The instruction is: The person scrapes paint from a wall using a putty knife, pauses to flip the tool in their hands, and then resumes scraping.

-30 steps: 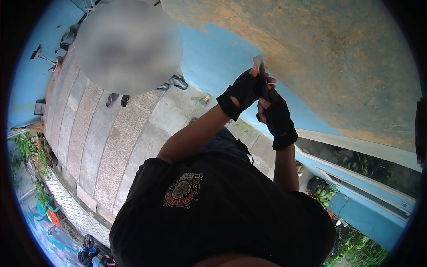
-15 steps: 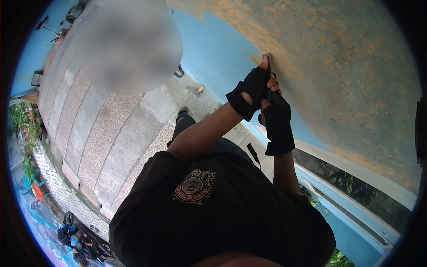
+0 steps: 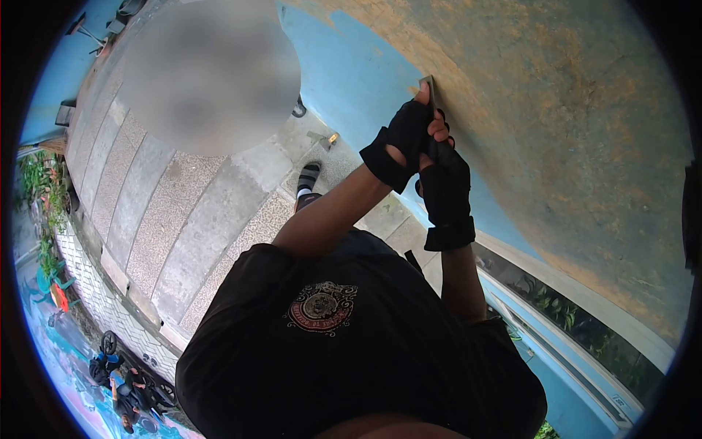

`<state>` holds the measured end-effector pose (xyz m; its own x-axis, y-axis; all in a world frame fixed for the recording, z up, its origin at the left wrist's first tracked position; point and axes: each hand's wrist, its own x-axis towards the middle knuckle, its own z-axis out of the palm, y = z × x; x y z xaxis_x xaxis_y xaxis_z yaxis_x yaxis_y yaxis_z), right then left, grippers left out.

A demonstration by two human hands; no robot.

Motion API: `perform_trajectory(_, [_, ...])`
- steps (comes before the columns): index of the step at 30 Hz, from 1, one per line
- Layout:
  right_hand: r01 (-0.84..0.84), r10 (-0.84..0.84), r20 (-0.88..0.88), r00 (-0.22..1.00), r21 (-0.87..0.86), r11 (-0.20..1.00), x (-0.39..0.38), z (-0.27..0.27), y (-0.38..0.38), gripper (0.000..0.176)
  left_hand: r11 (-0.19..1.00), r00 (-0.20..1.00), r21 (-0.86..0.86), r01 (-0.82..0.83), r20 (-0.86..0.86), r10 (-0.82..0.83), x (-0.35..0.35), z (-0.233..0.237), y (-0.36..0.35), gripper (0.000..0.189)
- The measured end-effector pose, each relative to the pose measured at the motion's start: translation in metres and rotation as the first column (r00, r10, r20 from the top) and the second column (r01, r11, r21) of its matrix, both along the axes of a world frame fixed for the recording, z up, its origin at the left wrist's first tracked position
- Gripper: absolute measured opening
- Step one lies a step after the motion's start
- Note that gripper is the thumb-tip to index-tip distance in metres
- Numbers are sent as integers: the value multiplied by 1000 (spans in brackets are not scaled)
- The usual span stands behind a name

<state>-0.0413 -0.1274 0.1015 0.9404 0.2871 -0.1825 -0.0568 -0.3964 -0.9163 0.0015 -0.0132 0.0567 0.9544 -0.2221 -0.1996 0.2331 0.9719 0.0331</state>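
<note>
My left hand, in a black fingerless glove, is closed around a scraper, its thumb lying along the flat metal end. Just below it, my right hand, gloved the same way, is closed around the lower part of the tool, whose handle is mostly hidden by the hands. The scraper's tip meets the wall near the border between blue paint and a patchy brown-grey surface.
Paving in striped slabs stretches to the left. A small tool with a yellowish part lies near the wall's foot. A window frame is at lower right. At lower left are a person and a motorcycle. A round blur covers the upper left.
Both hands and the scraper have shifted a little left and upward along the wall. A foot in a striped sandal now shows more fully beyond my left forearm.
</note>
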Motion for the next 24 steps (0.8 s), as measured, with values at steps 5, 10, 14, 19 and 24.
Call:
perform_trajectory(5, [-31, 62, 219, 974, -143, 989, -7, 7, 3, 17, 996, 994, -14, 83, 76, -81, -2, 3, 3, 54])
perform_trajectory(10, [43, -16, 146, 989, -178, 983, -14, -1, -4, 21, 996, 995, -47, 72, 75, -68, -8, 0, -9, 52])
perform_trajectory(14, [7, 6, 126, 992, -104, 995, -1, -2, 3, 18, 999, 994, 43, 31, 101, -35, 3, -9, -3, 52])
perform_trajectory(19, [-48, 115, 325, 939, -208, 977, -8, 7, 7, 26, 1000, 996, -21, 6, 90, -4, -2, -4, 2, 54])
perform_trajectory(24, [-45, 115, 293, 949, -234, 971, -9, 13, 12, 29, 998, 991, -21, 53, 121, -50, 0, -7, 11, 52])
